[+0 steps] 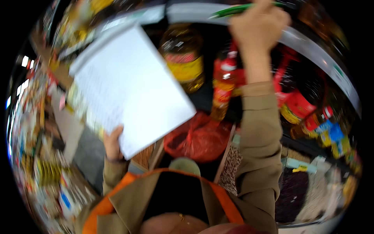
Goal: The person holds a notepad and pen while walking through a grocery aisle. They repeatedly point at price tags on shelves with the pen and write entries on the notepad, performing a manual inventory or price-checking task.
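Note:
Tilted in front of me is a white sheet or pad of paper (140, 87), with faint rows of writing down its left part. My left hand (113, 143) grips its lower left edge, thumb on top. Up at the shelf, my right hand (261, 27) is raised with a green pen (233, 11) held in its fingers, the tip pointing left. Behind that hand runs the grey shelf edge (198, 13); whether they touch I cannot tell. Below the shelf edge stand a large oil jug (184, 58) with a yellow label and a slim red-capped bottle (223, 87).
A knotted red plastic bag (198, 140) lies between bins of dry goods, one with speckled beans (230, 166). Red-labelled bottles (298, 105) line the right shelf. Dark grains (292, 193) fill a bin at lower right. Packed goods (46, 172) flank the grey aisle floor (90, 155) at left.

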Available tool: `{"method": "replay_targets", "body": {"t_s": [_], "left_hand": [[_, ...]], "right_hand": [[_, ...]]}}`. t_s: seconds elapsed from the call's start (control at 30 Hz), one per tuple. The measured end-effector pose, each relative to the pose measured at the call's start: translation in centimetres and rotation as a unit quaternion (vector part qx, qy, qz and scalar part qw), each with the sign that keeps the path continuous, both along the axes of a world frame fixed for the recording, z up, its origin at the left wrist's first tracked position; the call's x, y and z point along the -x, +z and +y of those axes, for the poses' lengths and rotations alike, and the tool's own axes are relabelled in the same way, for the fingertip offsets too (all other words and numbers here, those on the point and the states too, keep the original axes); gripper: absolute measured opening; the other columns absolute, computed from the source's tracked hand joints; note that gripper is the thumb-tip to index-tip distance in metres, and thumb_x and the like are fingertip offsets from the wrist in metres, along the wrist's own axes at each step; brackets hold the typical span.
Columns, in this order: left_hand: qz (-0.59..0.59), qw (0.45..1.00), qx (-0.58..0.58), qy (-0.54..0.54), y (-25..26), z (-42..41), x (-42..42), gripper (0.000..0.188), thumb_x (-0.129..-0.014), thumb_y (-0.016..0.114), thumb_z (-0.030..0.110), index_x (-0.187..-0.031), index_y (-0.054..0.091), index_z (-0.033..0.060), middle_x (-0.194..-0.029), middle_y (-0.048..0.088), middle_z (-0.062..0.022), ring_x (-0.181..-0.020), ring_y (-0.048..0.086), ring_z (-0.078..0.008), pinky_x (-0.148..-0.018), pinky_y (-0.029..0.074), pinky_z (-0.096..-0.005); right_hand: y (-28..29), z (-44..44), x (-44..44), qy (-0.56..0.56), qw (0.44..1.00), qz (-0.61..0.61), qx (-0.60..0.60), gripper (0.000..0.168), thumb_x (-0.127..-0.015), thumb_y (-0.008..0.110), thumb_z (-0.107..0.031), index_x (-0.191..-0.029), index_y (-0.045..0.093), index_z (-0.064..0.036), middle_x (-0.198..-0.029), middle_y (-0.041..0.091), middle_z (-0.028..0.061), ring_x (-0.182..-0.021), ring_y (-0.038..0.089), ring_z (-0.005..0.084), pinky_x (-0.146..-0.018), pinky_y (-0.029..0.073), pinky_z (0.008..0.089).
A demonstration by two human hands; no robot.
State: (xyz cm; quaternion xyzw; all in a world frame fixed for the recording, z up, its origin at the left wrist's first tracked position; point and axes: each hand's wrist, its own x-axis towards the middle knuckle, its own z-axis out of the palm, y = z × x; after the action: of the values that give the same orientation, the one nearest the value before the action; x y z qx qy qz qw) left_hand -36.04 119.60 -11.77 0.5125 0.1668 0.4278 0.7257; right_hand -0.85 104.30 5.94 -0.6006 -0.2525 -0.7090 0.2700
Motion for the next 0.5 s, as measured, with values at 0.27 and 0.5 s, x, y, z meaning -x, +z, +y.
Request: {"method": "replay_targets", "body": {"t_s": [0.27,0.5], "left_hand": [[-0.056,0.997,-0.055,-0.004,0.5,0.2,0.3,0.045,-0.082,0.057,0.005,-0.123,0.042,-0.0036,-0.112,0.056,-0.0133,-0.098,0.058,-0.0212,-0.083,0.048,-0.0309],[-0.048,0.995,-0.088,0.011,-0.8,2.0,3.4,0.036,-0.091,0.049,0.019,-0.121,0.046,-0.0013,-0.109,0.058,-0.0095,-0.096,0.058,-0.0166,-0.082,0.049,-0.0292]], "right_hand": [[0.3,-2.4,-5.7,-0.167,0.984,-0.056,0.005,0.035,-0.06,0.065,-0.045,-0.077,0.064,-0.014,-0.069,0.063,0.0067,-0.065,0.062,0.0297,-0.066,0.044,0.0401],[1.3,-2.1,-5.9,-0.171,0.984,0.003,0.049,0.039,-0.059,0.069,-0.047,-0.072,0.062,-0.011,-0.078,0.066,0.0065,-0.068,0.063,0.0309,-0.065,0.044,0.0404]]}}
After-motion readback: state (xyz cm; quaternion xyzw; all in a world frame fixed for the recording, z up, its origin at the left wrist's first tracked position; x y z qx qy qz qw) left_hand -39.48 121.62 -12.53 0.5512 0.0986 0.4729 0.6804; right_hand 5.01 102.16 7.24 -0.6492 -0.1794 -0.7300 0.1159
